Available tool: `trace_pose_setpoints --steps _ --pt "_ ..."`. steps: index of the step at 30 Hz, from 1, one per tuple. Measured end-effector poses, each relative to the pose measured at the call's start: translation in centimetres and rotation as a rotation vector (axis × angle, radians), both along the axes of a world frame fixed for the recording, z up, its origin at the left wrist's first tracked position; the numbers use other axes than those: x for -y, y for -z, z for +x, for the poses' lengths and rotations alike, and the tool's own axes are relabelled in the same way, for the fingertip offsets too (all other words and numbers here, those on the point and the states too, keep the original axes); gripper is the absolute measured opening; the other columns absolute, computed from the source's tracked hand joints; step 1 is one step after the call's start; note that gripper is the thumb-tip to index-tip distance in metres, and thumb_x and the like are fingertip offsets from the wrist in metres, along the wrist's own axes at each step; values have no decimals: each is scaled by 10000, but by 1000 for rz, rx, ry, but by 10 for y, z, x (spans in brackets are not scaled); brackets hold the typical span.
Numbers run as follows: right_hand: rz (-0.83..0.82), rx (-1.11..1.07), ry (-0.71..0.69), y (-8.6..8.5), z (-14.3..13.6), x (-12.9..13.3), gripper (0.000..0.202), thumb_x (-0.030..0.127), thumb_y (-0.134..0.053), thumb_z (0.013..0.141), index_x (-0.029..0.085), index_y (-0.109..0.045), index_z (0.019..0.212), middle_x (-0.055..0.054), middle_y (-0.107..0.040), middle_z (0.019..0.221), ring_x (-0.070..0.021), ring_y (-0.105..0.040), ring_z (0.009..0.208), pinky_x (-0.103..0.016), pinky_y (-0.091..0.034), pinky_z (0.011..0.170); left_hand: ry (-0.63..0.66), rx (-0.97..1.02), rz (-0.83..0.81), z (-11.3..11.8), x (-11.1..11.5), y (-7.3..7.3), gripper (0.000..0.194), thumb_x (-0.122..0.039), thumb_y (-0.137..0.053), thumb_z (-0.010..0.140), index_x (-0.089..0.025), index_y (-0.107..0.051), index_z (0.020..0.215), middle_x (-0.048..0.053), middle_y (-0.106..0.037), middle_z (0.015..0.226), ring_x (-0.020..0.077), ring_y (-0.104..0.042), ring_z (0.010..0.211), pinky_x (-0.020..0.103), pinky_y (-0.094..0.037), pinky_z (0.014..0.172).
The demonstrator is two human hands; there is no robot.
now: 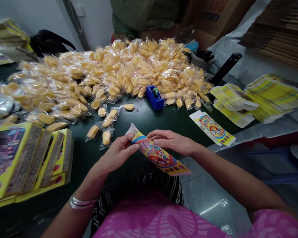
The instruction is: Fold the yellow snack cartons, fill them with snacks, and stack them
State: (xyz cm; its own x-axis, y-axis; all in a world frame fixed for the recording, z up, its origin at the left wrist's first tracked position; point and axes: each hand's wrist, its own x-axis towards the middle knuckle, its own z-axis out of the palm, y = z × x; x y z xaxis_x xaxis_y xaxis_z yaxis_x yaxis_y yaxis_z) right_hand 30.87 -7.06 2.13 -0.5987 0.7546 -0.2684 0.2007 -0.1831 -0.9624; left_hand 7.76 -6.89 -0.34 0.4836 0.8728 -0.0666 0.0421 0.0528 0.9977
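Observation:
A flattened, printed cardboard box (161,158) in yellow, blue and orange is held tilted above the table's near edge. My left hand (119,150) pinches its upper left end, thumb on the printed face. Behind its upper edge my right hand (172,140) is curled against the box, with some fingertips hidden. Nearby to the right, a similar flat box (215,129) lies on the table. Several wrapped yellow pieces (106,137) rest just beyond my left hand.
A large heap of wrapped yellow pieces (129,69) covers the back of the dark green table (131,114). In front of it stands a blue tape dispenser (155,98). Filled yellow boxes (43,162) stand at left; stacked flat boxes (275,96) lie at right.

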Motion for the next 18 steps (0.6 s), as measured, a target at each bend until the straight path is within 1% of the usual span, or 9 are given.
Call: trace_pose_setpoints --steps 3,5,8,11,12,13,16,17,18 --pt "-228 -113 -53 7 -2 -8 642 413 -756 773 212 -496 1325 -82 -645 1182 -205 -621 1022 -338 -483 869 61 24 -59 -4 -3 5 245 -392 -729 781 -167 -731 878 54 -741 880 202 -649 846 310 -515 808" --pt "-306 -122 -49 13 -4 -15 717 370 -803 720 217 -484 1343 -77 -665 1140 -198 -638 967 -332 -500 836 79 39 -108 -6 -6 10 280 -411 -741 771 -161 -740 896 64 -752 904 218 -662 873 335 -517 847" --pt "-367 -81 8 25 -8 -23 685 302 -844 650 194 -554 1261 -63 -702 1040 -185 -666 856 -317 -533 761 100 26 -178 -5 -11 18 311 -433 -758 747 -156 -748 888 67 -762 909 232 -672 877 353 -528 855" --pt "-362 -47 91 38 -9 -26 521 266 -851 627 164 -645 1095 -61 -734 976 -182 -688 787 -309 -559 712 76 -24 -197 -3 -16 21 323 -458 -748 736 -161 -752 864 69 -764 880 241 -677 822 370 -557 791" --pt "-366 -74 128 42 -10 -25 473 269 -849 629 159 -663 1050 -59 -743 958 -180 -696 771 -311 -567 709 5 -38 -157 -3 -17 20 306 -454 -746 732 -170 -750 847 69 -763 881 245 -678 823 372 -562 781" --pt "-379 -123 166 45 -10 -23 441 274 -847 634 158 -674 1022 -57 -751 950 -180 -705 766 -316 -575 716 -114 -49 -86 -3 -17 20 276 -435 -744 733 -182 -746 843 69 -761 909 251 -680 860 373 -562 802" --pt "-399 -345 301 51 -15 -13 429 267 -848 649 158 -687 1031 -69 -761 1009 -191 -730 838 -339 -591 797 -624 -32 160 -10 -12 21 258 -355 -756 734 -222 -722 952 62 -730 1095 249 -642 1092 356 -517 953" --pt "-394 -405 339 53 -18 -8 439 267 -849 658 158 -685 1050 -78 -757 1047 -199 -732 881 -350 -590 832 -710 0 150 -12 -8 23 324 -344 -772 724 -231 -703 1020 60 -721 1126 245 -637 1120 353 -516 964" --pt "-385 -450 376 54 -22 -3 447 275 -849 665 158 -682 1063 -86 -753 1074 -205 -732 909 -359 -589 855 -717 40 74 -14 -4 26 403 -347 -787 714 -233 -679 1085 64 -721 1128 247 -651 1104 358 -533 943"
